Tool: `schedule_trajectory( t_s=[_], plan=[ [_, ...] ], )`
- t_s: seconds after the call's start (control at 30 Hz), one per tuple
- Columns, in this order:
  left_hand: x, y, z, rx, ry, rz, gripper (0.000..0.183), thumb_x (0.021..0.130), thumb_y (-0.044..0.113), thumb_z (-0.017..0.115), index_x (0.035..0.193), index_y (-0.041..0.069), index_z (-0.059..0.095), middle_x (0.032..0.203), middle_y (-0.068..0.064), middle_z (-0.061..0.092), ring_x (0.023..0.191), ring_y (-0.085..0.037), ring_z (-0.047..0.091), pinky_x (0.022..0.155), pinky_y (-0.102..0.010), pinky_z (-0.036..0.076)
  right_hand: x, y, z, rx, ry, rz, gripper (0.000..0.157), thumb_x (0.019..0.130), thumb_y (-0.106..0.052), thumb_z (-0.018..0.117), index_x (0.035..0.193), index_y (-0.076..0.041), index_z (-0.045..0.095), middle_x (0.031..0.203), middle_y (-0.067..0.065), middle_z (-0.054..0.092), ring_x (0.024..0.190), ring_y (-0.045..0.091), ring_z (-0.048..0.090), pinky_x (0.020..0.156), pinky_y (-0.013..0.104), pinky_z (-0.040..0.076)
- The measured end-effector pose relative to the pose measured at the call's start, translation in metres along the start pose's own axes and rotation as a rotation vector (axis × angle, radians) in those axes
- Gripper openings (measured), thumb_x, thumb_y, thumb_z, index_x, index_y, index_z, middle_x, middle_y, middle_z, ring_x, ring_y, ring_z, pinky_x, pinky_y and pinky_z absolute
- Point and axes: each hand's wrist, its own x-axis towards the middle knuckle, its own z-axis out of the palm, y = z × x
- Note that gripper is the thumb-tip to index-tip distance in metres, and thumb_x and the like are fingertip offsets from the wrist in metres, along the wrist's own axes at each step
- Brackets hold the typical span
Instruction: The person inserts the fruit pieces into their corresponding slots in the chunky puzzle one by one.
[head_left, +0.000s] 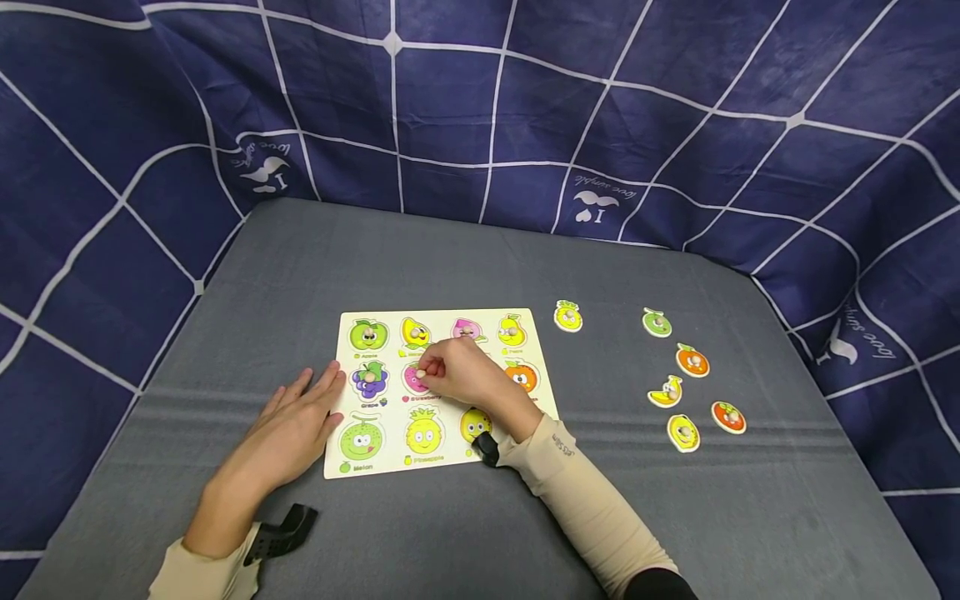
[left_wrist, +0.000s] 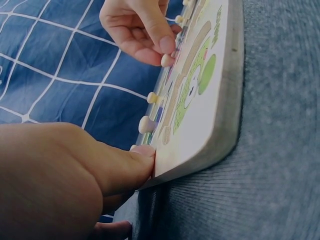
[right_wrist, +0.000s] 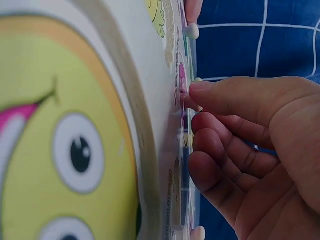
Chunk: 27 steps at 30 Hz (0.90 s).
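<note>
A cream fruit puzzle board lies on the grey table. My right hand is over its middle, with thumb and index finger pinching the small knob of the pink strawberry puzzle piece, which lies at the strawberry spot. Whether the piece sits fully flush cannot be seen. At the board's left edge my left hand rests with fingers extended, its thumb touching the edge in the left wrist view. Knobbed pieces such as the grape and the apple lie in the board.
Right of the board lie loose pieces: a pineapple, a green melon, an orange, a banana, a yellow round fruit and a red-orange fruit. A blue gridded cloth surrounds the table.
</note>
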Motion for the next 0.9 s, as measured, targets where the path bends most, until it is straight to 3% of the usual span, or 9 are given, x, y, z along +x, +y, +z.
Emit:
schedule_trajectory(
  t_s=[0.27, 0.6, 0.9],
  plan=[
    [0.0, 0.0, 0.0, -0.002, -0.002, -0.002, 0.055, 0.097, 0.009, 0.06, 0.146, -0.007, 0.041, 0.154, -0.023, 0.034, 0.138, -0.055, 0.027, 0.105, -0.072, 0.02, -0.003, 0.001, -0.007, 0.052, 0.012, 0.03, 0.006, 0.085, -0.011, 0.078, 0.086, -0.007, 0.074, 0.07, -0.006, 0.063, 0.064, 0.004, 0.055, 0.062, 0.018, 0.047],
    [0.0, 0.0, 0.001, 0.0, 0.002, 0.005, 0.055, 0.097, 0.009, 0.061, 0.145, -0.008, 0.042, 0.153, -0.024, 0.034, 0.138, -0.055, 0.027, 0.104, -0.072, 0.021, -0.005, 0.005, -0.014, 0.034, 0.059, 0.027, 0.009, 0.084, -0.015, 0.08, 0.084, -0.009, 0.074, 0.068, -0.007, 0.061, 0.065, 0.005, 0.053, 0.062, 0.018, 0.045],
    [0.0, 0.001, 0.001, 0.004, -0.005, -0.001, 0.055, 0.097, 0.009, 0.061, 0.145, -0.009, 0.042, 0.153, -0.025, 0.034, 0.138, -0.055, 0.027, 0.104, -0.072, 0.02, -0.013, 0.013, -0.022, 0.04, 0.07, 0.093, 0.004, 0.085, -0.009, 0.075, 0.088, -0.006, 0.074, 0.072, -0.004, 0.062, 0.067, 0.007, 0.055, 0.064, 0.019, 0.047]
  ],
)
